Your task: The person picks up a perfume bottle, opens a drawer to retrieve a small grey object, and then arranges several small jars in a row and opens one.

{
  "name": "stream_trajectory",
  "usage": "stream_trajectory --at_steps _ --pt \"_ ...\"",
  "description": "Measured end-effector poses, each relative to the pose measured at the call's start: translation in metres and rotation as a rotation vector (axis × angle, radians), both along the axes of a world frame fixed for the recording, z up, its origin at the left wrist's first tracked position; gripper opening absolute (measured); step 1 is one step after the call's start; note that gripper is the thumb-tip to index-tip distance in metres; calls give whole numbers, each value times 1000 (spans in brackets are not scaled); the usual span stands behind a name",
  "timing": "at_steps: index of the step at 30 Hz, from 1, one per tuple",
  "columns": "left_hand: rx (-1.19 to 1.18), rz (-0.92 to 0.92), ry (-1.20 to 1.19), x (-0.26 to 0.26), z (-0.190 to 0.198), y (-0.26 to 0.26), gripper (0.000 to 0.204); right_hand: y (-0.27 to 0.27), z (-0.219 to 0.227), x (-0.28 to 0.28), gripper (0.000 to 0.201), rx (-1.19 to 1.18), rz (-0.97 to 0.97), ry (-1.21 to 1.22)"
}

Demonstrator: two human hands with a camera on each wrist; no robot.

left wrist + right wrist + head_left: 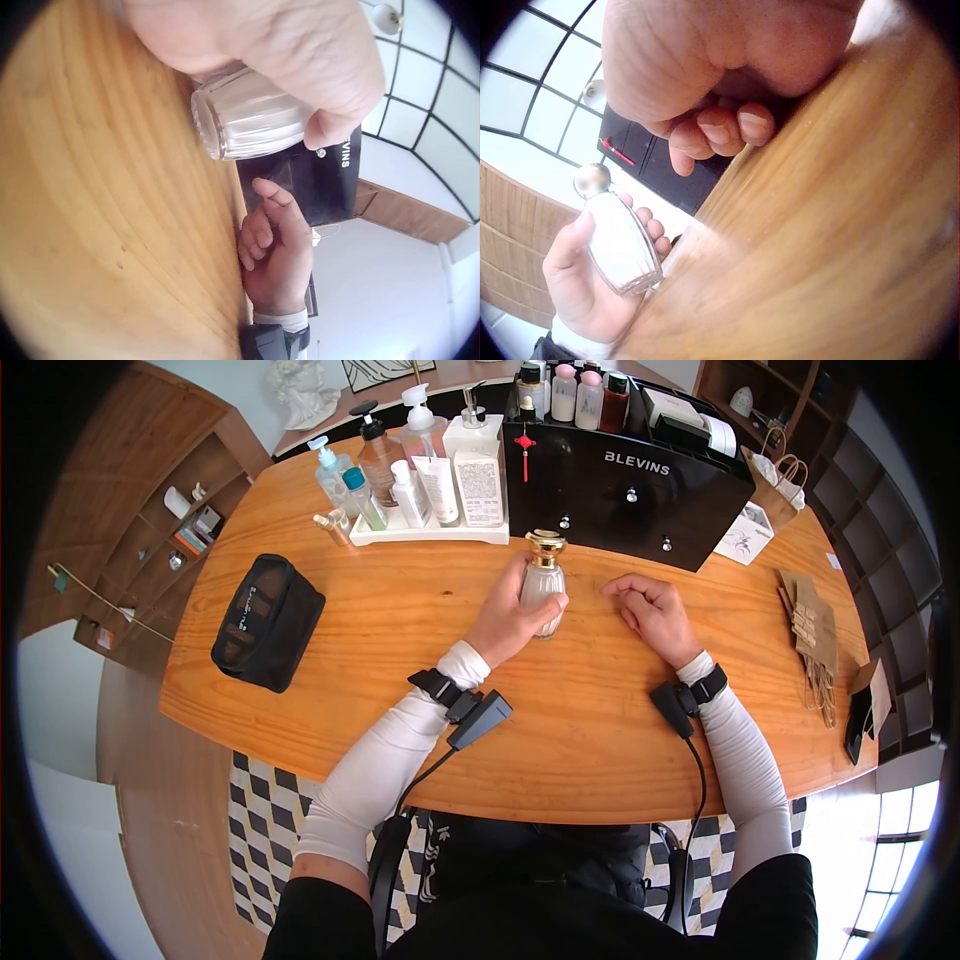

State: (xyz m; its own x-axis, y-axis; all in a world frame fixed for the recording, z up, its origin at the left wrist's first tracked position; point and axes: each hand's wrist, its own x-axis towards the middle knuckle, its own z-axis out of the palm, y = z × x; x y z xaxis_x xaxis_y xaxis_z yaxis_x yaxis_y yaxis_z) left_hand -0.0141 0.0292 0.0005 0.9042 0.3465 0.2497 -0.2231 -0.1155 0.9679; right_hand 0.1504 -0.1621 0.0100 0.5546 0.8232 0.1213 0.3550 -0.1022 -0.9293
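Note:
My left hand [503, 615] grips a ribbed clear glass bottle [545, 582] with a shiny gold cap [546, 542]. The thumb lies across its front and the other fingers go round behind. Whitish ribbed glass shows on the bottle [259, 120] in the left wrist view, its base close over the tabletop. The right wrist view shows the same bottle [622, 244] tilted, gold cap up. To its right, my right hand [655, 618] rests by the table surface with loosely curled fingers, holding nothing and apart from the bottle.
Behind the hands stands a black drawer box [610, 490] with bottles on top. Left of it, a white tray [430, 535] carries several pump bottles and tubes. A black mesh pouch [268, 622] lies at left; brown paper bags [808, 625] lie at right on the wooden table [400, 740].

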Motion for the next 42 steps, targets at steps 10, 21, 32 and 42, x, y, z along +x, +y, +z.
stream_trajectory --at_steps 10,21,32,42 --pt "-132 -37 -49 4 -1 -3 51 0 -1 0 28 -4 -12 42" --pt "-174 -18 31 3 1 -4 51 0 2 2 28 -3 16 24" --pt "-314 40 67 5 -5 4 46 1 -10 4 28 12 17 61" --pt "-340 7 53 4 -2 1 46 1 -6 4 29 12 4 32"
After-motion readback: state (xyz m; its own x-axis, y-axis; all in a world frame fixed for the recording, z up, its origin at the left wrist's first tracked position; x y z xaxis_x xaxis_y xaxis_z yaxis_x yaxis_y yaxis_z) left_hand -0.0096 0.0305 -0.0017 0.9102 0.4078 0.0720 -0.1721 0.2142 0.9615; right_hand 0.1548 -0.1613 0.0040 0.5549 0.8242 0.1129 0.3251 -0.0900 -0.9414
